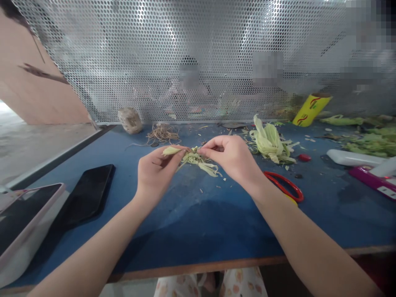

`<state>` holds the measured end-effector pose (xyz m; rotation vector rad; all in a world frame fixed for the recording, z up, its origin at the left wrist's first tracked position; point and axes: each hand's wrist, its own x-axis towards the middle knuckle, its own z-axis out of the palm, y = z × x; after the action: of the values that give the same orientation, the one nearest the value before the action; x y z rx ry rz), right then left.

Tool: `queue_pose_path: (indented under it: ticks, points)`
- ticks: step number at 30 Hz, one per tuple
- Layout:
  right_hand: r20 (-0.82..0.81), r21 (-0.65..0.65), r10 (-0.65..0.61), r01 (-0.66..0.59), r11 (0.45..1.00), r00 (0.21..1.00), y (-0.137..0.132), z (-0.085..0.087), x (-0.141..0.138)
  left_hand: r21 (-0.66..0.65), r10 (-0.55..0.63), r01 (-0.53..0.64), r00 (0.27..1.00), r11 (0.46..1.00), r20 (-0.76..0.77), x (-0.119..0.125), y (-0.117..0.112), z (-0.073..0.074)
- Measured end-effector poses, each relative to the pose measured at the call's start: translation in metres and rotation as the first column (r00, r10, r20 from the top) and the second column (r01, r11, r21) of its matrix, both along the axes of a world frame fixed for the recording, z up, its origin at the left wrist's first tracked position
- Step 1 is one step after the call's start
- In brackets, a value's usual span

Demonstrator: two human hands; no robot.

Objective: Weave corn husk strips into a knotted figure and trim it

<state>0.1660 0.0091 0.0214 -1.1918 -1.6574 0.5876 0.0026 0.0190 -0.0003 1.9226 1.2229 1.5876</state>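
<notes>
Over the middle of the blue table my left hand (157, 169) pinches a small pale-green corn husk piece (170, 151) between thumb and fingers. Facing it, my right hand (227, 156) is closed in a pinch at the tip. What it grips there is too small to make out. Between and just below the fingertips lie shredded corn husk strips (207, 167), pale green and curled. A larger corn husk bundle (269, 140) sits beyond my right hand. Red-handled scissors (286, 185) lie beside my right forearm, which partly hides them.
Two phones lie at left, one a black phone (89, 192). Tangled twine (162, 134) and a pale block (130, 120) stand behind. At right are a yellow roll (312, 109), a white and purple device (359, 159) and leafy scraps (374, 140). A perforated metal screen (210, 37) rises behind.
</notes>
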Motion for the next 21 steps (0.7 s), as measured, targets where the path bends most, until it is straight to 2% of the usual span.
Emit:
queue_pose_path:
  ticks: [6, 12, 18, 21]
  points:
    - [0.051, 0.014, -0.014, 0.014, 1.0, 0.999, -0.0024, 0.004, 0.0046, -0.027, -0.043, 0.046, 0.995, 0.999, 0.085, 0.0027, -0.0031, 0.0033]
    - [0.059, 0.025, 0.013, -0.015, 1.0, 0.998, 0.0003, 0.0023, 0.0044, 0.023, 0.012, -0.012, 1.0, 1.0, -0.006, 0.0014, -0.004, 0.0032]
    - [0.139, 0.12, 0.061, -0.078, 0.99, 0.988, 0.002, -0.0007, 0.0035, 0.034, 0.024, -0.02, 0.993, 0.999, -0.117, 0.0, -0.0026, -0.001]
    - [0.17, 0.179, 0.044, -0.074, 0.981, 0.984, 0.0002, -0.0019, 0.0009, 0.062, 0.017, -0.005, 0.98, 0.998, -0.197, -0.0006, -0.0033, -0.0028]
